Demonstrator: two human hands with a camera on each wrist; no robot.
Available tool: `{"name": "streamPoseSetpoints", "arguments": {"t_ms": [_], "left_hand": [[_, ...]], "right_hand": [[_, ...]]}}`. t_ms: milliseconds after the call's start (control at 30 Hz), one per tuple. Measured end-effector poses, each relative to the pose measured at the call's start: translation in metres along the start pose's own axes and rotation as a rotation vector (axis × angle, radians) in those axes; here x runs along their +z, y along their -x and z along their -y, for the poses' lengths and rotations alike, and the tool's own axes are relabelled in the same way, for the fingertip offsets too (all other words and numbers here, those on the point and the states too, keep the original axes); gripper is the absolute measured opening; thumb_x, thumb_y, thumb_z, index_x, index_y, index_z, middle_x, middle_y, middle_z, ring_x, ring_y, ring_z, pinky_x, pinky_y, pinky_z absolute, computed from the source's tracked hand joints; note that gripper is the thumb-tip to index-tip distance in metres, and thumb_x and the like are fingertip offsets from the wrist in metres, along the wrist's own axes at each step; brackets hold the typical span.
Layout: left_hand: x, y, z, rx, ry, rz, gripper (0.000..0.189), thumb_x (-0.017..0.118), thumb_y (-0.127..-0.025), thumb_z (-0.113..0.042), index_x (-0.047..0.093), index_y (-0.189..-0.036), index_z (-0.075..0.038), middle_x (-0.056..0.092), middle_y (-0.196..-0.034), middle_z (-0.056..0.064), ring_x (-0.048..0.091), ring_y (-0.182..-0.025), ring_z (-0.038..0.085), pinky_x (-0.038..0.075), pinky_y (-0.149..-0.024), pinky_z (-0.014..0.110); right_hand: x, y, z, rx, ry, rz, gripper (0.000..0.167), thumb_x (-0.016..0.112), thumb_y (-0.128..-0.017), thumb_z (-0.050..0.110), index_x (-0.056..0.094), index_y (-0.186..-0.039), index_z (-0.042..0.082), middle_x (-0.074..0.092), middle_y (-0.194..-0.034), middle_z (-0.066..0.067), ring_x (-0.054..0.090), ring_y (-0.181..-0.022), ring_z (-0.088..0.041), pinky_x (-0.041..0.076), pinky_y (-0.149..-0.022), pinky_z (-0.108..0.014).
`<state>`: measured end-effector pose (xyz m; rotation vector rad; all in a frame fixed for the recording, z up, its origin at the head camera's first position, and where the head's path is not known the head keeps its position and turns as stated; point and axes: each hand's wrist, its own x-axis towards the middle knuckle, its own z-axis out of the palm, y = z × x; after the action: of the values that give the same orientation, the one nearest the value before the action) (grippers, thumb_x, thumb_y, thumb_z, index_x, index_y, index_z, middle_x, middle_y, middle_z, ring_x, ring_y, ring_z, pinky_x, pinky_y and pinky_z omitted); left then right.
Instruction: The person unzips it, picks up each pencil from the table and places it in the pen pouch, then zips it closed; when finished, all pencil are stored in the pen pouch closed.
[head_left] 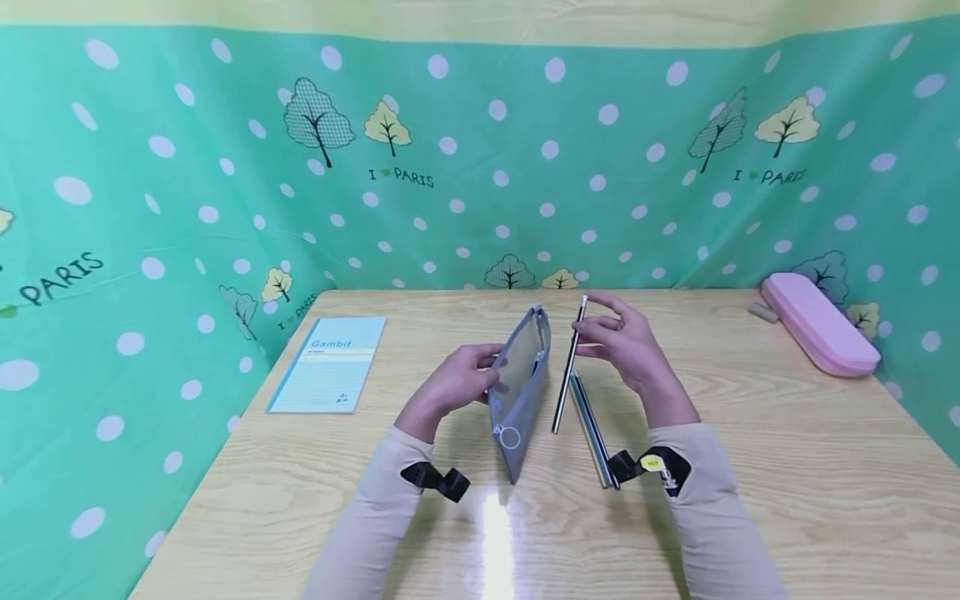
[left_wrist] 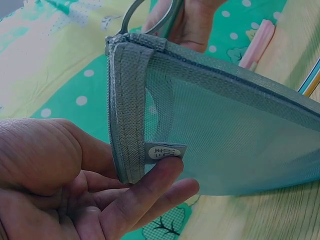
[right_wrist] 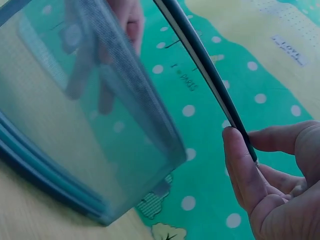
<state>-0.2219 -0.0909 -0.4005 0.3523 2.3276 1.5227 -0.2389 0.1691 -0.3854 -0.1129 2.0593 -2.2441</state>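
My left hand (head_left: 459,379) grips the side of a grey mesh zipper pouch (head_left: 517,392), which is tilted up on edge with its zipper side on top. In the left wrist view the fingertips press by a small label (left_wrist: 165,152) on the mesh pouch (left_wrist: 225,130). Just right of the pouch, my right hand (head_left: 618,337) pinches a dark striped pencil (head_left: 567,367) near its upper end, the pencil slanting downward. That pencil (right_wrist: 212,75) stands apart from the pouch in the right wrist view. Several more pencils (head_left: 591,429) lie on the table below the right hand.
A light blue notebook (head_left: 327,367) lies at the left of the wooden table (head_left: 247,508). At the far right sit a pink pencil case (head_left: 817,321) and a small grey-brown eraser-like block (head_left: 763,312). A green dotted curtain (head_left: 480,200) hangs behind the table.
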Motion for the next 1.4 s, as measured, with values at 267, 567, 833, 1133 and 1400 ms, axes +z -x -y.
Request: {"name": "streamPoseSetpoints", "arguments": {"t_ms": [267,567,833,1133,1400], "left_hand": [[0.002,-0.002,-0.003,-0.011,0.010,0.003,0.051,0.048,-0.101,0.004,0.045,-0.151,0.007,0.057,-0.143,0.029,0.073,-0.103,0.036,0.067,-0.080,0.038],[0.000,-0.001,-0.004,0.001,0.005,0.008,0.050,0.047,-0.101,0.004,0.043,-0.151,0.009,0.056,-0.144,0.030,0.073,-0.105,0.037,0.067,-0.081,0.038],[-0.001,-0.001,-0.003,-0.006,0.013,-0.002,0.051,0.048,-0.101,0.004,0.044,-0.152,0.007,0.056,-0.145,0.029,0.073,-0.104,0.036,0.067,-0.081,0.037],[0.001,-0.001,0.002,-0.009,0.030,0.010,0.051,0.047,-0.101,0.004,0.044,-0.152,0.008,0.058,-0.142,0.029,0.072,-0.105,0.037,0.067,-0.080,0.039],[-0.002,-0.001,0.003,0.009,0.010,0.003,0.049,0.046,-0.101,0.005,0.046,-0.150,0.009,0.059,-0.141,0.030,0.072,-0.104,0.037,0.067,-0.080,0.040]], "right_hand": [[0.008,-0.001,-0.007,0.013,-0.031,-0.117,0.066,0.062,-0.101,0.002,0.032,-0.159,0.005,0.071,-0.090,0.006,0.070,-0.079,-0.006,0.064,-0.079,-0.021],[0.030,-0.004,-0.012,-0.018,-0.146,-0.203,0.065,0.060,-0.100,-0.002,0.033,-0.159,0.006,0.070,-0.090,0.003,0.072,-0.078,-0.007,0.064,-0.077,-0.021],[0.045,-0.007,-0.019,-0.066,-0.091,-0.208,0.064,0.063,-0.098,-0.006,0.039,-0.156,0.005,0.067,-0.089,0.000,0.072,-0.075,-0.007,0.065,-0.074,-0.024],[0.051,0.002,-0.019,-0.079,0.072,-0.112,0.063,0.063,-0.098,-0.006,0.041,-0.156,0.004,0.069,-0.107,-0.024,0.071,-0.075,-0.006,0.066,-0.073,-0.025],[0.055,0.002,-0.017,-0.116,0.131,-0.067,0.063,0.064,-0.096,-0.009,0.042,-0.154,0.002,0.062,-0.122,-0.038,0.070,-0.078,-0.005,0.066,-0.074,-0.026]]}}
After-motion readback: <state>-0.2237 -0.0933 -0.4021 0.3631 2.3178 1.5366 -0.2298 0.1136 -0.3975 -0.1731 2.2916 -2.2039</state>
